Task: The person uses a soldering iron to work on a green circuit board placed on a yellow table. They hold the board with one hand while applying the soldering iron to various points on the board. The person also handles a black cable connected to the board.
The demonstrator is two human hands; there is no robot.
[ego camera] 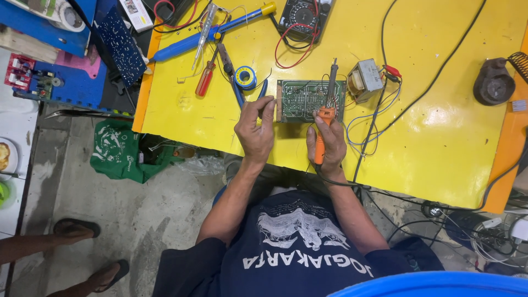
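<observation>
A green circuit board lies flat on the yellow table. My right hand grips an orange-handled soldering iron, and its dark shaft reaches up over the right part of the board. My left hand is at the board's left edge, with thumb and fingers pinched on a thin solder wire that points at the board. The iron's black cord runs back under my right wrist.
Right of the board sits a small transformer with blue wires and a red clip. A solder spool, blue-handled pliers, a red screwdriver, a blue desoldering pump and a multimeter lie behind. Another person's sandalled feet are on the floor at left.
</observation>
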